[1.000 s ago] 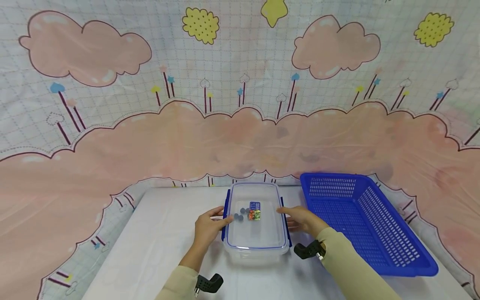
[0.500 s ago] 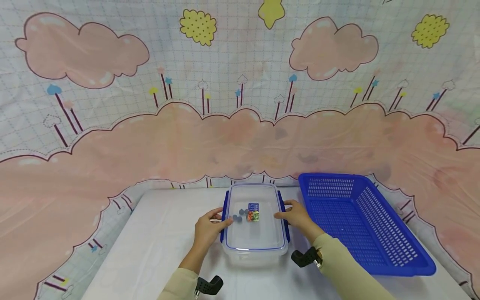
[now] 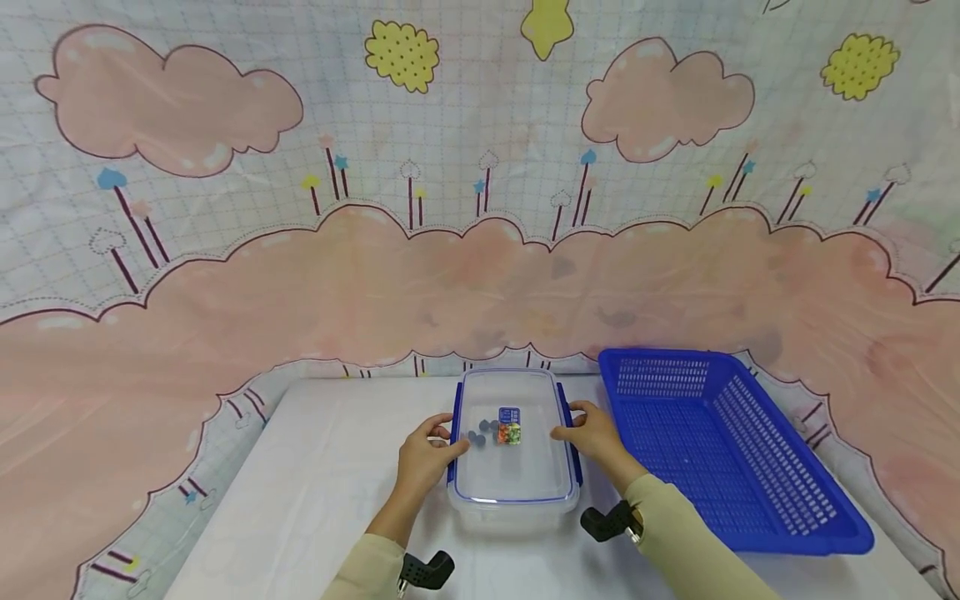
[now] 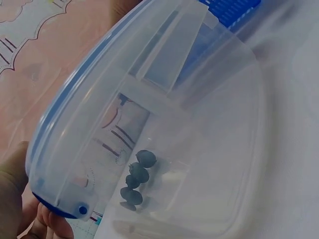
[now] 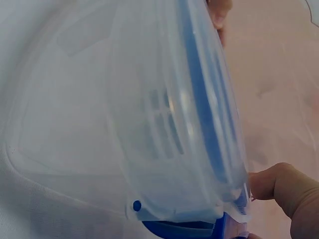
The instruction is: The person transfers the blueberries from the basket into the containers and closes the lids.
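A clear food container (image 3: 517,487) with a blue-rimmed lid stands on the white table. Several small dark, round, blueberry-like pieces (image 4: 137,174) lie inside it, towards its left. A label with vegetable pictures (image 3: 509,426) is on the lid. My left hand (image 3: 425,457) grips the container's left side, thumb on the lid edge and fingers at the blue side latch (image 4: 55,206). On the opposite side, my right hand (image 3: 596,436) pinches the edge by the right latch (image 3: 568,433), its thumb on the lid. Some fingertips are hidden behind the container.
A blue perforated plastic basket (image 3: 693,492) stands right of the container, close to my right forearm. A patterned cloth (image 3: 480,292) hangs behind the table. Black camera mounts (image 3: 426,570) are worn at both wrists.
My right hand has shifted its fingers farther back along the right latch, with the thumb lower on the lid edge. The left hand keeps its hold; the container has barely moved.
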Demonstrator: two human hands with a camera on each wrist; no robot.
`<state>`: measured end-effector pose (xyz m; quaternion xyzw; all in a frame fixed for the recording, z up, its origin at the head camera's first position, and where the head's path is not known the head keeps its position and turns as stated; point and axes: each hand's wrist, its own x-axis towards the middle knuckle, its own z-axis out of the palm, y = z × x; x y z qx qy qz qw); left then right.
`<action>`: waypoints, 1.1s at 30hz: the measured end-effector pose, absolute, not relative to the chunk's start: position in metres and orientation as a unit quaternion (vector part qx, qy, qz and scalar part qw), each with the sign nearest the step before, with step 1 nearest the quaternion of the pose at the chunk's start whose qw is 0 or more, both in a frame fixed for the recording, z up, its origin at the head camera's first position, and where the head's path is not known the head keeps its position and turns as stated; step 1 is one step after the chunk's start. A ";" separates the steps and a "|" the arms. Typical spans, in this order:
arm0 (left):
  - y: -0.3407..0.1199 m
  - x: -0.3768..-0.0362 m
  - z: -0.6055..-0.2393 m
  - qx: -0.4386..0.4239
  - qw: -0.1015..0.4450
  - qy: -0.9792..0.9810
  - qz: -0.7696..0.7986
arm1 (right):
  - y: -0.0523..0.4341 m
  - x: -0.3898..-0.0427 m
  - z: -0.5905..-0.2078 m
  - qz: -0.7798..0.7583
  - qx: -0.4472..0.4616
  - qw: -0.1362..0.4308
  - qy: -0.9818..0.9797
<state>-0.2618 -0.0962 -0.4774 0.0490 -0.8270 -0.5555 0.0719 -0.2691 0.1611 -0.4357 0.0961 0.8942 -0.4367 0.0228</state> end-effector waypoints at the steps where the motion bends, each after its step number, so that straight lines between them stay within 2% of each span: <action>1: -0.095 -0.262 -0.477 0.049 0.070 -0.827 -0.555 | 0.162 -0.269 -0.436 -0.436 0.097 0.024 0.894; 10: -0.095 -0.257 -0.481 0.058 0.060 -0.817 -0.570 | 0.160 -0.263 -0.438 -0.440 0.082 -0.007 0.894; 22: -0.104 -0.254 -0.480 0.048 0.048 -0.828 -0.557 | 0.154 -0.259 -0.438 -0.432 0.069 -0.007 0.899; 27: -0.121 -0.263 -0.464 -0.040 0.045 -0.891 -0.451 | 0.163 -0.267 -0.427 -0.369 0.006 -0.001 0.930; 33: -0.134 -0.298 -0.428 -0.227 0.092 -0.950 -0.192 | 0.182 -0.298 -0.403 -0.223 -0.198 -0.055 0.953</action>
